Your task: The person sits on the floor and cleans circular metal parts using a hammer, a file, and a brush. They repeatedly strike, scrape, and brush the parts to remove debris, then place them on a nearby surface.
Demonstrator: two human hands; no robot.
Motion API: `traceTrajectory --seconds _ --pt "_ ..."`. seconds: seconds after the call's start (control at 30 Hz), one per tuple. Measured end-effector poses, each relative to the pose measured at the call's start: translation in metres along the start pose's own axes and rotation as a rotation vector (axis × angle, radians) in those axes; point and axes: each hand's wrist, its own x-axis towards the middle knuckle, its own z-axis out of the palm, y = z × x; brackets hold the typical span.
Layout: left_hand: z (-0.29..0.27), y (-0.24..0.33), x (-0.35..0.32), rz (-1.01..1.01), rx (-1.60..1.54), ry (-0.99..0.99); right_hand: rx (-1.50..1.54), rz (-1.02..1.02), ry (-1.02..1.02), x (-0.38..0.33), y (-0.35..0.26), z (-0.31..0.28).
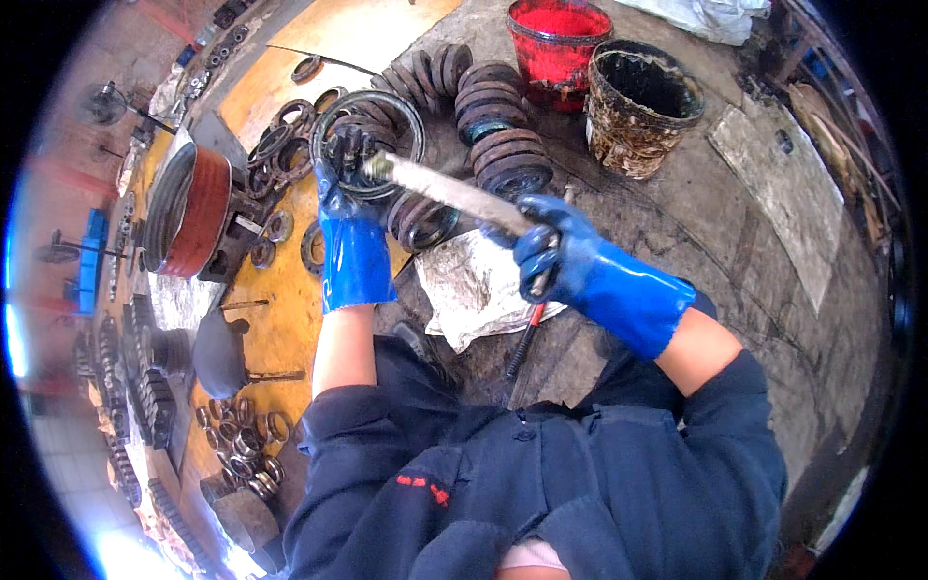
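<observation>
Both my hands wear blue rubber gloves darkened with grease at the fingers. My left hand (350, 188) is closed on the near-left side of a large dark metal ring (418, 135), its fingers showing inside the opening. My right hand (561, 246) is wrapped round one end of a long pale stick-like tool (459, 193). The tool's other end, whitish and slightly blurred, reaches over the ring close to my left fingers; whether it touches the ring I cannot tell. Below the tool lies a stained white cloth (464, 295) on the floor.
Thick round metal parts (488, 101) stand in rows ahead. Beyond them are a red bucket (556, 58) and a grimy bucket (643, 111). Loose rings (280, 145) and a reddish drum (198, 208) lie left. A red-and-black handled tool (525, 343) rests near my legs.
</observation>
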Motion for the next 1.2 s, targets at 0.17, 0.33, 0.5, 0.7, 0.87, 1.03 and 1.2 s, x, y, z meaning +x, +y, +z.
traceTrajectory --seconds 0.17,0.33,0.5,0.7,0.87,1.03,1.2 --pt "0.017 0.008 -0.02 0.021 0.038 0.293 0.056 -0.539 0.242 -0.029 -0.016 0.045" --pt "0.013 0.006 -0.007 -0.013 0.045 0.247 -0.449 -1.265 0.748 -0.083 -0.104 0.053" --pt "0.016 -0.001 -0.013 -0.07 0.097 0.308 -1.659 -1.423 1.655 -0.181 -0.214 -0.022" --pt "-0.002 0.013 -0.02 -0.064 0.181 0.233 -2.038 -0.137 2.407 -0.16 -0.206 -0.01" --pt "0.002 0.019 -0.023 -0.051 0.181 0.214 -2.245 0.095 2.31 -0.146 -0.156 0.021" --pt "-0.005 0.011 -0.017 -0.101 0.107 0.182 -2.429 0.127 2.347 -0.18 -0.145 0.02" --pt "-0.022 -0.002 -0.006 -0.109 0.123 0.168 -1.354 -1.301 1.588 -0.19 -0.154 -0.002"
